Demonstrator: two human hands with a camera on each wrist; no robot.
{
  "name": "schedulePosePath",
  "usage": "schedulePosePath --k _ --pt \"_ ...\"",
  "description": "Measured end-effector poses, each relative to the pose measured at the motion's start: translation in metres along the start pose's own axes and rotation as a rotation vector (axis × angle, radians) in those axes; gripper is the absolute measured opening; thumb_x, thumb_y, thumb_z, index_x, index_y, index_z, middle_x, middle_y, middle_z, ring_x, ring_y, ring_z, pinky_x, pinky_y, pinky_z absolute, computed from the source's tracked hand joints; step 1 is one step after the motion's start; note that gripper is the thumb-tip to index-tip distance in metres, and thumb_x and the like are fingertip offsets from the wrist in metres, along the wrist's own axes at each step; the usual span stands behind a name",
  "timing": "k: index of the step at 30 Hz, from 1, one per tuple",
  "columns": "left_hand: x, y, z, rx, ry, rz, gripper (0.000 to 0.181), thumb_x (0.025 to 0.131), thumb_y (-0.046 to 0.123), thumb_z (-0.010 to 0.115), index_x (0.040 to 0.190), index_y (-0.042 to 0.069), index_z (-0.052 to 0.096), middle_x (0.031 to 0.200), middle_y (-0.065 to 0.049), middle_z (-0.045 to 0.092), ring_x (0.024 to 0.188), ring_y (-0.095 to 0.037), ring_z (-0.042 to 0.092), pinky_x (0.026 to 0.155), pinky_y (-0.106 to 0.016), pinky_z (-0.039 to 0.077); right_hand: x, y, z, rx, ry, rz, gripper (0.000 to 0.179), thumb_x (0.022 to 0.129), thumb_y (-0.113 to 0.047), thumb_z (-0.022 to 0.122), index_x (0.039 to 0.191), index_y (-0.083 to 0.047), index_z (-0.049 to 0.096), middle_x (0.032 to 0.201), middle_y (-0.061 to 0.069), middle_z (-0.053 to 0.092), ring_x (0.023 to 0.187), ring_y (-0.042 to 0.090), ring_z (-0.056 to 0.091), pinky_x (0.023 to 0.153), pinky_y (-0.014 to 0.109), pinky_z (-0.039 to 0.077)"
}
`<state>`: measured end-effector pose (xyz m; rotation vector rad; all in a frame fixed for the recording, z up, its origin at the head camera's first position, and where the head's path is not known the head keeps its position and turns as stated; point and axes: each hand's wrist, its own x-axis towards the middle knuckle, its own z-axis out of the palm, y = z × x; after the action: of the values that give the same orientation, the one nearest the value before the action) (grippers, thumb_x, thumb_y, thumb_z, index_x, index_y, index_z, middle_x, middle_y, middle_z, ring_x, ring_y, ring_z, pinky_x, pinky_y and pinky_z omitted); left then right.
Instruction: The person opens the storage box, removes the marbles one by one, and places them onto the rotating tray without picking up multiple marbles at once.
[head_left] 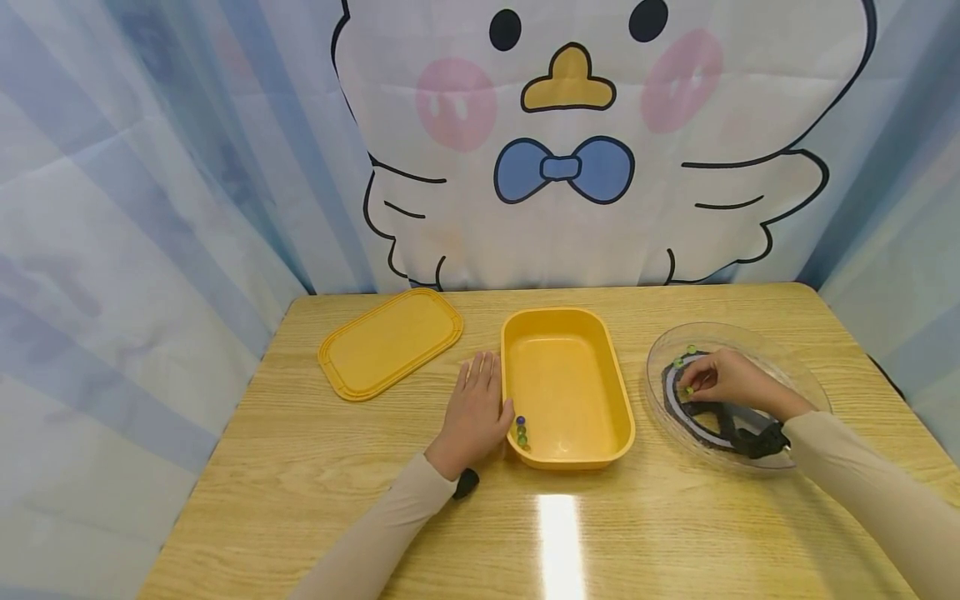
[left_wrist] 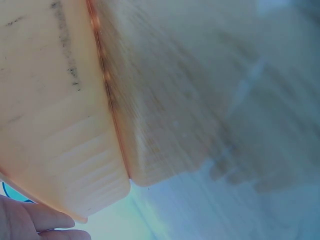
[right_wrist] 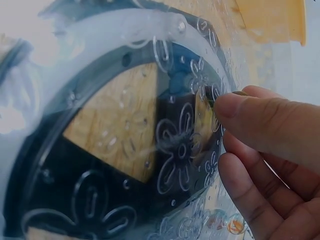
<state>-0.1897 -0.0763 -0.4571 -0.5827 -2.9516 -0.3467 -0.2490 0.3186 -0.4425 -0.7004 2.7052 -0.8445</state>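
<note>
My left hand (head_left: 474, 410) lies with straight fingers along the left side of a yellow plastic bin (head_left: 558, 464), its thumb at the rim. In the left wrist view, the fingertips (left_wrist: 52, 220) are right at the rim of the bin's side wall (left_wrist: 60, 130). A blue marble (head_left: 521, 421) and several greenish ones (head_left: 522, 439) sit in the bin's front left corner. Over a clear bowl (head_left: 806, 379) on the right, my right hand (head_left: 731, 383) pinches a green marble (head_left: 689, 390) between thumb and finger. Two more green marbles (head_left: 692, 349) lie near the bowl's far left side.
A yellow lid (head_left: 393, 343) lies at the back left of the wooden table (head_left: 330, 492). Dark and white curved bands (head_left: 670, 392) show through the bowl, whose wall has raised flower shapes (right_wrist: 182, 150). A patterned curtain (head_left: 558, 225) hangs behind the table's far edge.
</note>
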Motion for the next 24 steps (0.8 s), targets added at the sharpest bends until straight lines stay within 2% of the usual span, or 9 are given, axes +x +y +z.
schedulePosePath --k 10,14,18,24 --pt "-0.001 0.001 -0.001 -0.002 0.003 -0.002 0.061 0.097 0.029 0.042 0.145 -0.006 0.027 0.152 -0.021 0.028 0.144 -0.032 0.022 0.118 -0.046 0.016 -0.001 -0.001 -0.002 -0.007 -0.019 -0.004 0.012 0.074 0.0 0.074 0.085 -0.005 0.072 0.082 0.004 0.07 0.067 -0.001 0.059 0.061 0.02 0.053" --pt "-0.001 0.001 0.0 -0.003 0.007 0.001 0.061 0.097 0.029 0.041 0.145 -0.006 0.027 0.151 -0.021 0.029 0.144 -0.031 0.022 0.118 -0.046 0.017 -0.003 -0.004 -0.007 -0.026 -0.021 0.02 0.014 0.076 -0.003 0.073 0.09 -0.004 0.072 0.084 0.005 0.07 0.07 -0.002 0.059 0.063 0.02 0.053" --pt "-0.001 0.001 -0.001 -0.008 0.001 -0.001 0.061 0.097 0.029 0.04 0.146 -0.006 0.026 0.152 -0.021 0.028 0.144 -0.031 0.021 0.118 -0.046 0.016 -0.004 -0.019 -0.02 -0.038 0.005 0.042 0.019 0.078 -0.005 0.072 0.097 -0.001 0.071 0.091 0.01 0.07 0.073 0.0 0.062 0.066 0.022 0.054" --pt "0.0 0.001 -0.002 -0.019 0.001 -0.001 0.061 0.097 0.027 0.041 0.145 -0.006 0.026 0.152 -0.023 0.027 0.144 -0.033 0.021 0.118 -0.046 0.016 0.004 -0.057 -0.041 -0.057 0.075 -0.019 0.02 0.08 -0.008 0.072 0.099 -0.003 0.071 0.097 0.014 0.07 0.079 0.004 0.065 0.072 0.026 0.056"
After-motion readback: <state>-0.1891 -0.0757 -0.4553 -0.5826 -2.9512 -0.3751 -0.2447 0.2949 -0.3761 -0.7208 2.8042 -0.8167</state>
